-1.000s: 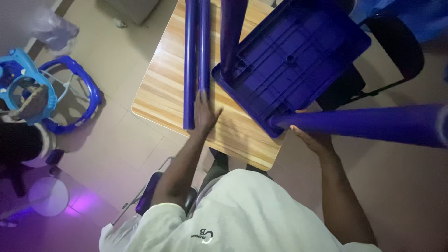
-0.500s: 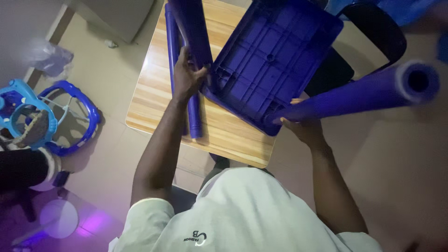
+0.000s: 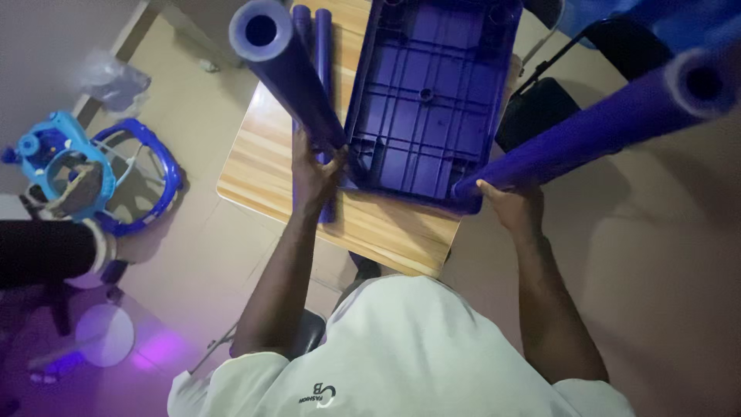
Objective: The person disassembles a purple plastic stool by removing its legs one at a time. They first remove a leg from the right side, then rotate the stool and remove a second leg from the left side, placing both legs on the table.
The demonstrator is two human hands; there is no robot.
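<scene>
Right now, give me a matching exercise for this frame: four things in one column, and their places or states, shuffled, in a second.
Things:
1. left hand
2. right hand
3. two loose blue tubes
4. blue seat panel

Places or states:
A. lying side by side on the wooden table
B. upside down on the table, ribbed underside up
C. at the base of the leg tube at the panel's near left corner
D. at the base of the leg tube at the panel's near right corner

Pairs: 1-C, 2-D, 3-A, 4-B
</scene>
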